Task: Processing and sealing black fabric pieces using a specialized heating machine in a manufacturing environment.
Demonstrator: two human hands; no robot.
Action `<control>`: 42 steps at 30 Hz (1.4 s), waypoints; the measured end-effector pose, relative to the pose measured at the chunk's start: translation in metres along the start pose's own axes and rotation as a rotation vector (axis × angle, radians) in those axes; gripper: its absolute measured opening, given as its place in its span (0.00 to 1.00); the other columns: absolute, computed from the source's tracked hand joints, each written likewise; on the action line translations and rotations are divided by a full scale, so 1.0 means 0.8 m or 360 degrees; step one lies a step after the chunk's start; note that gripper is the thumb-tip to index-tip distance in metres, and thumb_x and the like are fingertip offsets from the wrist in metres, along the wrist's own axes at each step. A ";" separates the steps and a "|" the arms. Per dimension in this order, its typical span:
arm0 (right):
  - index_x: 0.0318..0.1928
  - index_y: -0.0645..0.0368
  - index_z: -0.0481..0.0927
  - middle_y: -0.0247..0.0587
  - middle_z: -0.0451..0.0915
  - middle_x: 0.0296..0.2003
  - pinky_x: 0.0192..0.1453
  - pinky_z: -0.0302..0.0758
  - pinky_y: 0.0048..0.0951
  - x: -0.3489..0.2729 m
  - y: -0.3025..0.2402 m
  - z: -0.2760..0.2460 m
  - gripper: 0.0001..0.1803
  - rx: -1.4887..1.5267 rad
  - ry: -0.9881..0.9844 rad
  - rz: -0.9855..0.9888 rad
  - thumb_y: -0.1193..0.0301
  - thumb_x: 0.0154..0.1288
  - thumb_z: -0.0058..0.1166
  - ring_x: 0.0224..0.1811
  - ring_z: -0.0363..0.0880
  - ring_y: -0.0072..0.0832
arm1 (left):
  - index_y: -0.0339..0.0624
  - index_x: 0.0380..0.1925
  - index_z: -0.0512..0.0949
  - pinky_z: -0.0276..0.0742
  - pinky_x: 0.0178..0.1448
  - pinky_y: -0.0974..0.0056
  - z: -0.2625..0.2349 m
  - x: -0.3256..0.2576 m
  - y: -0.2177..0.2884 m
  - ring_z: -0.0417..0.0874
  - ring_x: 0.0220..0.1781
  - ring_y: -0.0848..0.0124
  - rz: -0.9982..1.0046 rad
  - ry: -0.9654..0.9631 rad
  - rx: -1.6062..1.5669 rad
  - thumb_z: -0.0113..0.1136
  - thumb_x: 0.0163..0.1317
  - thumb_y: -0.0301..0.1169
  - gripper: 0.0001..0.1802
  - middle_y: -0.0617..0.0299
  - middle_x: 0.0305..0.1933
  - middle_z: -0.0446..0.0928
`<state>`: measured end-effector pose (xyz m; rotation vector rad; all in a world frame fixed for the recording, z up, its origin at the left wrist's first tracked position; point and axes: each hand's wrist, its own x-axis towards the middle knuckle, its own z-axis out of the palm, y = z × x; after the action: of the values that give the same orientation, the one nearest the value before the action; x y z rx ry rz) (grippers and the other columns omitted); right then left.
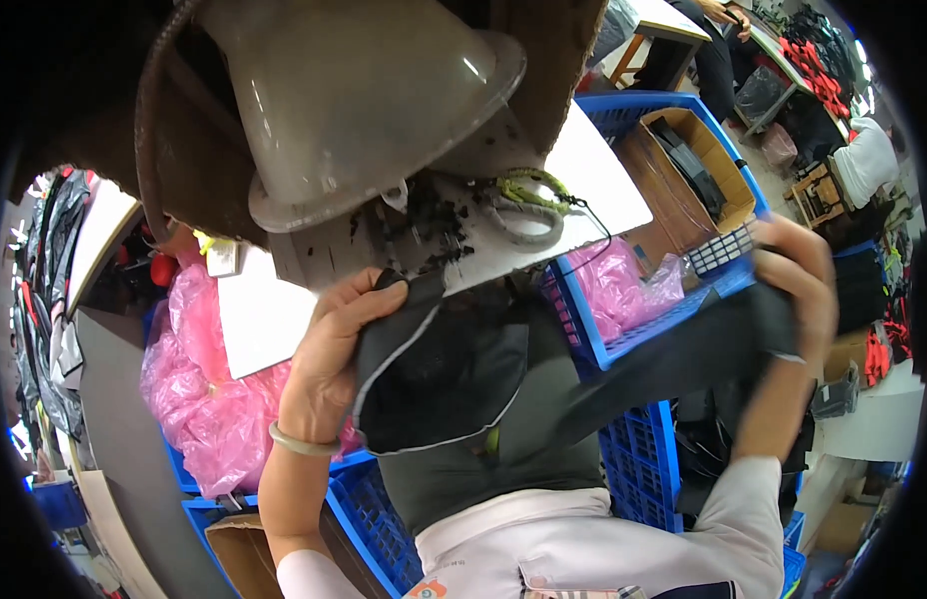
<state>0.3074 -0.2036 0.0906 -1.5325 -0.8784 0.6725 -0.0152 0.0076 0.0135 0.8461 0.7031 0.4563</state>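
My left hand (329,339) is closed on the upper left corner of a black fabric piece (444,389) edged with light grey piping. That piece hangs in front of my torso, its thumb-side corner pinched. Off to the right, my raised right hand (801,285) is closed round the end of a long black fabric strip (673,349), both smeared by motion. The strip slants down toward the piped piece; whether they are joined, I cannot tell. Beyond the fabric, scissors (528,225) with partly green-wrapped handles lie on the work surface among black scraps.
A machine with a cloudy, pale dome-shaped cover (354,110) looms over the white table (603,180). At right, a blue crate (683,100) holds a cardboard box (718,155) and pink plastic (608,290). Pink bags (209,389) bulge at left. Another person (718,60) stands far right.
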 end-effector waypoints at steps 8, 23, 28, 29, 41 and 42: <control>0.53 0.60 0.70 0.46 0.71 0.52 0.62 0.61 0.38 -0.135 0.032 -0.016 0.46 -0.1487 -0.0182 -0.0504 0.61 0.27 0.73 0.56 0.68 0.40 | 0.39 0.25 0.66 0.65 0.24 0.75 0.153 0.015 -0.058 0.66 0.22 0.78 -0.0252 -0.0309 -0.0674 0.53 0.63 0.29 0.10 0.62 0.21 0.68; 0.33 0.61 0.74 0.28 0.73 0.25 0.31 0.64 0.12 -0.070 0.042 -0.089 0.09 0.0953 0.1064 -0.0373 0.68 0.66 0.50 0.24 0.67 0.12 | 0.35 0.46 0.74 0.71 0.47 0.68 0.242 -0.045 -0.214 0.77 0.41 0.70 0.0285 -0.1294 0.1048 0.60 0.57 0.33 0.18 0.56 0.38 0.79; 0.35 0.60 0.76 0.33 0.76 0.28 0.41 0.71 0.27 -0.075 0.046 -0.060 0.06 -0.0794 0.1107 -0.0930 0.73 0.58 0.56 0.36 0.76 0.28 | 0.36 0.47 0.73 0.70 0.46 0.71 0.231 -0.062 -0.168 0.75 0.41 0.77 -0.0040 -0.1260 0.0337 0.56 0.58 0.26 0.15 0.66 0.40 0.76; 0.35 0.61 0.76 0.36 0.77 0.30 0.42 0.71 0.27 -0.083 0.032 -0.044 0.07 -0.0793 0.0646 -0.1039 0.73 0.56 0.57 0.37 0.76 0.30 | 0.38 0.47 0.73 0.71 0.46 0.73 0.212 -0.052 -0.157 0.75 0.39 0.79 -0.0391 -0.1101 0.0220 0.56 0.56 0.23 0.17 0.68 0.40 0.75; 0.30 0.65 0.73 0.45 0.74 0.19 0.27 0.67 0.30 -0.058 0.074 0.144 0.12 -0.0467 -0.0921 -0.0268 0.68 0.60 0.55 0.21 0.70 0.28 | 0.36 0.36 0.78 0.74 0.41 0.61 0.093 -0.049 -0.075 0.79 0.37 0.56 0.0950 -0.0348 0.1887 0.61 0.51 0.31 0.13 0.49 0.33 0.77; 0.30 0.65 0.74 0.44 0.74 0.19 0.28 0.69 0.31 -0.050 0.060 0.147 0.12 -0.0685 -0.1112 -0.0195 0.66 0.59 0.56 0.21 0.72 0.31 | 0.35 0.35 0.78 0.74 0.38 0.60 0.087 -0.051 -0.074 0.80 0.35 0.55 0.0660 -0.0331 0.1946 0.60 0.52 0.31 0.12 0.47 0.30 0.77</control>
<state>0.1960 -0.1736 0.0233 -1.6114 -1.7173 0.9972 0.0124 -0.0883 0.0136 2.1838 0.5714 0.2588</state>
